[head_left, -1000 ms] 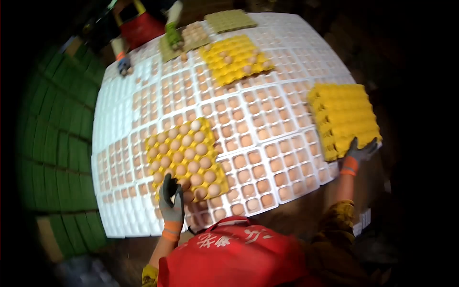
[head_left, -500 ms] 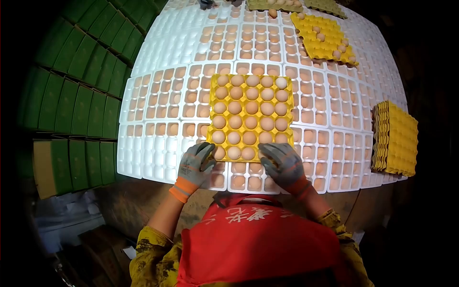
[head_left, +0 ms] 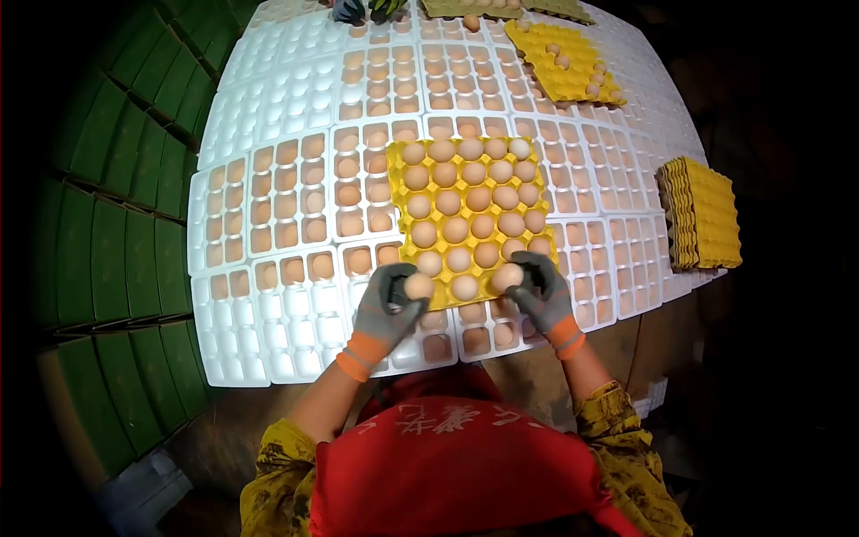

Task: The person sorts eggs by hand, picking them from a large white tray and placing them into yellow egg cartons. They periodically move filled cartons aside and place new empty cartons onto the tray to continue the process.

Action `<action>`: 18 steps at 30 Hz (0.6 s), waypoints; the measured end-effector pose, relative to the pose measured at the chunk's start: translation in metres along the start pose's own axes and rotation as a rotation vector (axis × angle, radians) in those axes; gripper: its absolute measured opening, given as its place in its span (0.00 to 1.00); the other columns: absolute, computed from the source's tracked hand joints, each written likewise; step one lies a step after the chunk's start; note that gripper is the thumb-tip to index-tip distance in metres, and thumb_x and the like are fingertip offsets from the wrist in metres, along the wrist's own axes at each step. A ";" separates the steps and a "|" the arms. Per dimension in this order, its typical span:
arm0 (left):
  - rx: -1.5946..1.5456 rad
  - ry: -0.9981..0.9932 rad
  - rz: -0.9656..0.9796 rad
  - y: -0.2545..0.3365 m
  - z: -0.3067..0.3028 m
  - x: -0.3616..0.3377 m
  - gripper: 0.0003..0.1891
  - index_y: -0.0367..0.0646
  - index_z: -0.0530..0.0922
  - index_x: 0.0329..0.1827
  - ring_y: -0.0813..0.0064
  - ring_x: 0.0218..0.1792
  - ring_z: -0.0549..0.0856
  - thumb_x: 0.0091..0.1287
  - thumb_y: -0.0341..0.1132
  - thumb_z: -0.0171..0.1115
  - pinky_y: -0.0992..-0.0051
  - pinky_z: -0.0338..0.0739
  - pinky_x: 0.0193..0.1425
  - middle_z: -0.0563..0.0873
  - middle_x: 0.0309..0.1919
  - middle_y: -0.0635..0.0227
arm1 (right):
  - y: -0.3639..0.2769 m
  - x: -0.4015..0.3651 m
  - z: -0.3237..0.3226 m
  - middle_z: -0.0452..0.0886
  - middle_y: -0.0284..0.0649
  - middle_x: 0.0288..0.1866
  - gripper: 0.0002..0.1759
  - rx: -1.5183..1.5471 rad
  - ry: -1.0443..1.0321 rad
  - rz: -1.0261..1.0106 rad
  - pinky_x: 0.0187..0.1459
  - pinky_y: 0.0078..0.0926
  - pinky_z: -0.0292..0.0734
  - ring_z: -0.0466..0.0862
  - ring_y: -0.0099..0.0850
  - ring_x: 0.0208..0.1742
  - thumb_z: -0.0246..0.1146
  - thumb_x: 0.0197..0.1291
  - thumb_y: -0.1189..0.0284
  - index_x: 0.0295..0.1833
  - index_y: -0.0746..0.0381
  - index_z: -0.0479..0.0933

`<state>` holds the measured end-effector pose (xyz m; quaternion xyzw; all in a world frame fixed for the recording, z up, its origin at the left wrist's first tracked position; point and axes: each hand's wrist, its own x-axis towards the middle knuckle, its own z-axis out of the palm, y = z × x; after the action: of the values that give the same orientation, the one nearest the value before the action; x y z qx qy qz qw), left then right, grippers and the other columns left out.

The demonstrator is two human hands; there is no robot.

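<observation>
A yellow egg tray [head_left: 486, 298] filled with brown eggs lies on the white foam trays in front of me. My left hand [head_left: 386, 304], in a grey glove with an orange cuff, has its fingers closed around an egg [head_left: 419, 286] at the tray's near left corner. At the near right, my right hand [head_left: 542, 294], gloved the same way, grips another egg [head_left: 507, 277] between thumb and fingers. One egg [head_left: 464, 287] sits in the near row between them. Whether the gripped eggs are clear of their cups is hard to tell.
White foam trays [head_left: 309, 277] cover the table, many cells holding eggs. A partly filled yellow tray [head_left: 546, 76] lies far right, and stacked yellow trays [head_left: 702, 215] stand at the right edge. Green boxes [head_left: 89, 233] line the left. Another person's gloved hands [head_left: 367, 11] show at the far edge.
My hands have gone from the tray's near corners to grips on two near-row eggs. The view has shifted and turned slightly. The other person's hands show more at the far edge.
</observation>
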<state>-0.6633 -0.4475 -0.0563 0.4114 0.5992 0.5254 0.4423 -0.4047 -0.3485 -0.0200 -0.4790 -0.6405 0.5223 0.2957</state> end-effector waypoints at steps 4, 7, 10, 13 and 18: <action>-0.036 -0.140 -0.038 0.009 -0.032 0.027 0.20 0.41 0.78 0.58 0.71 0.51 0.83 0.65 0.37 0.69 0.70 0.81 0.55 0.81 0.52 0.63 | -0.014 0.007 -0.002 0.81 0.39 0.54 0.21 0.582 0.067 0.136 0.53 0.30 0.82 0.83 0.31 0.53 0.69 0.59 0.76 0.59 0.62 0.78; 0.833 -0.140 0.392 0.028 -0.006 0.038 0.26 0.44 0.77 0.64 0.55 0.50 0.84 0.61 0.35 0.70 0.61 0.81 0.54 0.82 0.51 0.54 | -0.012 0.037 0.005 0.81 0.41 0.55 0.14 -0.402 0.005 -0.304 0.53 0.36 0.81 0.83 0.37 0.53 0.70 0.59 0.73 0.51 0.60 0.82; 1.322 -0.328 0.313 0.028 0.017 0.049 0.25 0.45 0.79 0.61 0.56 0.51 0.85 0.60 0.39 0.72 0.61 0.81 0.54 0.83 0.52 0.57 | -0.010 0.053 0.037 0.81 0.46 0.55 0.23 -1.167 -0.163 -0.275 0.59 0.38 0.77 0.81 0.46 0.54 0.70 0.57 0.70 0.59 0.59 0.78; 0.914 -0.197 0.214 0.015 0.008 0.055 0.27 0.44 0.79 0.60 0.59 0.51 0.86 0.56 0.38 0.75 0.63 0.82 0.55 0.84 0.52 0.58 | -0.026 0.051 0.023 0.80 0.41 0.60 0.29 -1.053 -0.195 -0.118 0.54 0.35 0.81 0.82 0.37 0.58 0.70 0.57 0.70 0.66 0.59 0.74; -0.526 -0.179 -0.325 0.028 -0.051 0.050 0.27 0.44 0.70 0.73 0.67 0.50 0.88 0.71 0.35 0.60 0.69 0.84 0.52 0.84 0.58 0.59 | -0.026 0.026 -0.002 0.80 0.35 0.60 0.28 0.403 -0.071 0.162 0.53 0.25 0.81 0.79 0.26 0.59 0.70 0.57 0.77 0.65 0.58 0.76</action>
<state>-0.7247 -0.4099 -0.0305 0.2265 0.4597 0.5464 0.6624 -0.4202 -0.3232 0.0018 -0.4416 -0.4926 0.6784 0.3196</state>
